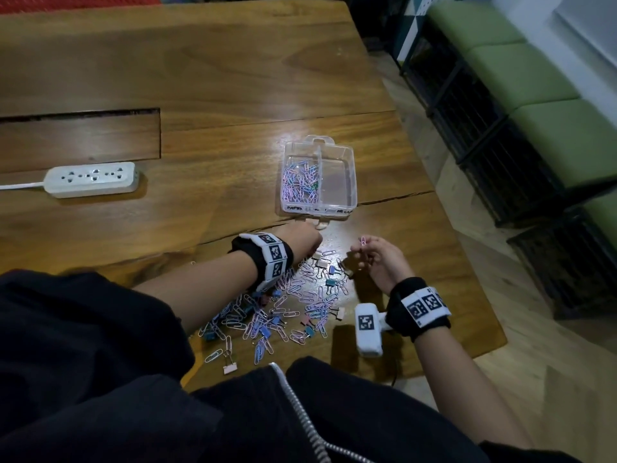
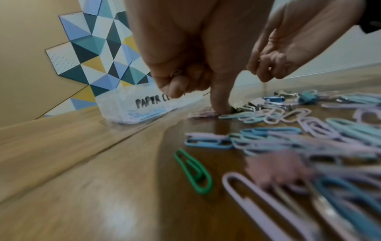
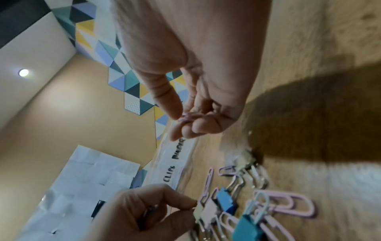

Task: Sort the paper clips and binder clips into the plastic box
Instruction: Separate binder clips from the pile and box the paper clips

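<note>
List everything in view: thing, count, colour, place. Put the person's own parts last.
table: one, brown wood, under everything.
plastic box: one, clear, two compartments, beyond the hands.
paper clips in box: many, pink, blue, some green, left compartment; right compartment looks bare.
loose paper clips: many, pink and blue, one green seen from the left wrist, heaped near the table's front edge.
binder clips: several, blue, teal, pink, mixed into the heap.
power strip: one, white, left on the table.
bench cushions: green, right of the table.
left hand: fingers curled, one fingertip pressing down among the clips.
right hand: raised, pinching a pink paper clip.
</note>
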The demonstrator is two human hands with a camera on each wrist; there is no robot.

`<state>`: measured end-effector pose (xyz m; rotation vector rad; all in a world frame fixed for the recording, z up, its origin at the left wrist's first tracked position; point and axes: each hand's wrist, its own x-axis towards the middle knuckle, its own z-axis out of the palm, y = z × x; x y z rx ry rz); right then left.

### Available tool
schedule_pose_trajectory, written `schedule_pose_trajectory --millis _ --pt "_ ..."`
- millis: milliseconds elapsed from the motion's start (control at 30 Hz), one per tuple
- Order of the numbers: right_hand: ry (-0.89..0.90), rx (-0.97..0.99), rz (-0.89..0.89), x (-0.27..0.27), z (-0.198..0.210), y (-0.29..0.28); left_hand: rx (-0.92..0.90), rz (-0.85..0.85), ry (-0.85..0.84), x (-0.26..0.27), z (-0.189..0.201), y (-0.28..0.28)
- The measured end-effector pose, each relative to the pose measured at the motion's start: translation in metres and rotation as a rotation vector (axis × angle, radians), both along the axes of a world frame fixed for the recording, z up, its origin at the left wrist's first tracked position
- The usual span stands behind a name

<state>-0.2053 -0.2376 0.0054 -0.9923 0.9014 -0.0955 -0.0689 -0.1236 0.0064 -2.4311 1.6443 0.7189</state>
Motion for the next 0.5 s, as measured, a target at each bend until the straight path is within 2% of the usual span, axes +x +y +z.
schedule_pose_trajectory --millis 100,167,233,333,400,467,500 --pt "-0.027 0.035 -0.005 0.007 -0.001 0.002 -0.042 0.024 -0.028 -0.001 -0.009 0.007" --pt "0.024 -0.042 0.028 0.014 -0.002 0.005 -0.058 0.102 0.044 0.000 -0.013 0.012" --pt "0.138 -0.275 0.172 0.023 -0.008 0.007 -0.111 0.318 0.251 0.001 -0.013 0.017" --pt "0.282 -0.715 0.432 0.032 -0.019 0.012 -0.193 0.807 0.860 0.006 -0.011 0.028" --pt "0.299 -0.915 0.559 0.037 -0.020 0.014 -0.200 0.982 1.199 0.010 -0.009 0.036" --pt "0.302 -1.079 0.724 0.040 -0.019 0.015 -0.231 1.001 1.249 0.012 -0.009 0.039" --pt "0.297 -1.126 0.800 0.041 -0.018 0.016 -0.243 0.994 1.178 0.012 -0.010 0.038"
